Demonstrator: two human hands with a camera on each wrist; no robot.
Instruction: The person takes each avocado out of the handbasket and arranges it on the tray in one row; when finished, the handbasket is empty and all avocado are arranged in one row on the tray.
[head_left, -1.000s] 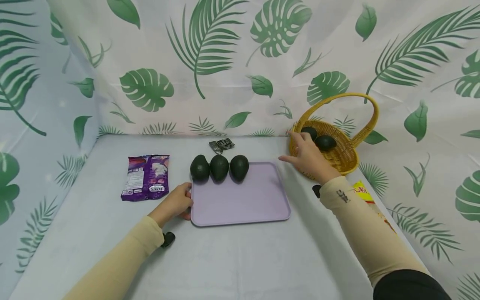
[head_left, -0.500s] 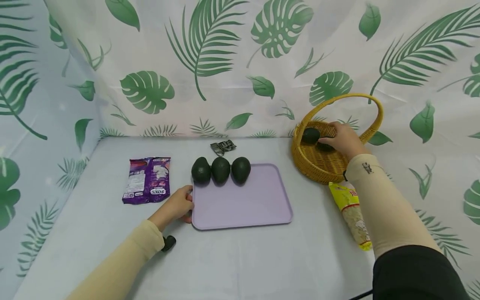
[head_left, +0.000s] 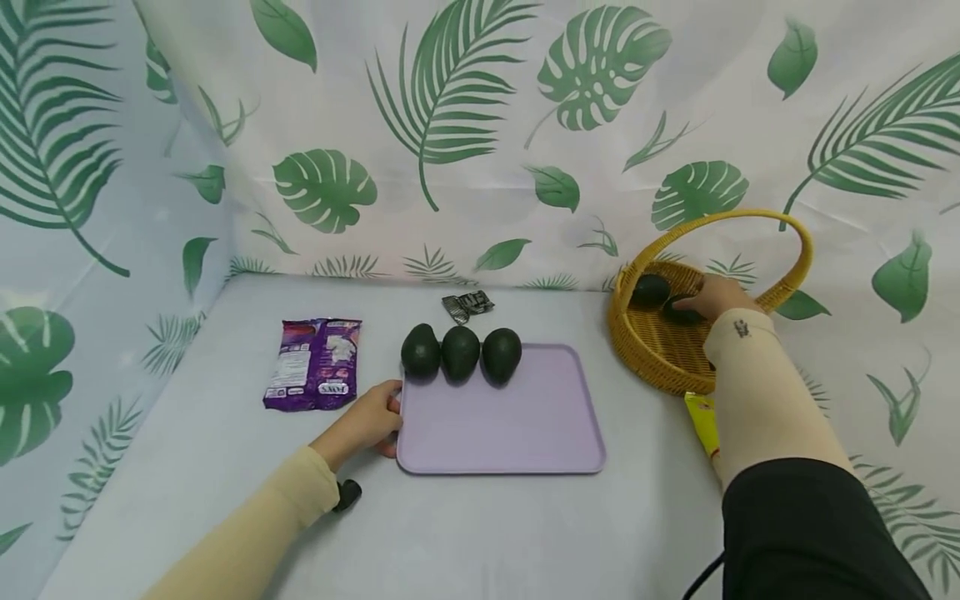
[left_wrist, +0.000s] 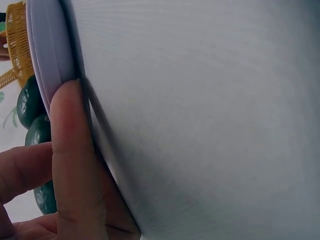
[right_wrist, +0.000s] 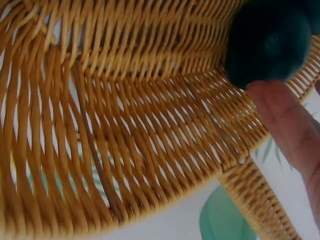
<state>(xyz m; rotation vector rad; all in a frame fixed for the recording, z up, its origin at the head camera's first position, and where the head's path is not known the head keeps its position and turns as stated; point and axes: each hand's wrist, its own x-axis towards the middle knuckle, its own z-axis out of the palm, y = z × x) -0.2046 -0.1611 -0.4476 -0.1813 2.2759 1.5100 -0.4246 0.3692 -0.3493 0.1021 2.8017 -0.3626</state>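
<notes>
Three dark green avocados (head_left: pixel 460 354) stand in a row along the back left part of a lilac tray (head_left: pixel 502 433). My left hand (head_left: pixel 369 421) grips the tray's left edge; in the left wrist view the fingertip (left_wrist: pixel 67 107) lies against the outer side of the rim. To the right, my right hand (head_left: pixel 718 297) reaches into a yellow wicker basket (head_left: pixel 630 354) and grips an avocado (head_left: pixel 679 310), partly hidden under the fingers. The right wrist view has one finger (right_wrist: pixel 280 112) touching that avocado (right_wrist: pixel 267 47). Another avocado (head_left: pixel 650 291) lies left of it in the basket.
A purple snack bag (head_left: pixel 313 364) lies left of the tray. Small black wrapped packets (head_left: pixel 468 305) lie behind the avocados. In front of the basket a yellow bag (head_left: pixel 702 423) is partly covered by the right sleeve. The basket's tall handle (head_left: pixel 804 254) arches over the right hand.
My right hand has moved right from the basket's left rim into the basket and onto the right avocado. My left hand stays on the tray edge. The head view has shifted slightly.
</notes>
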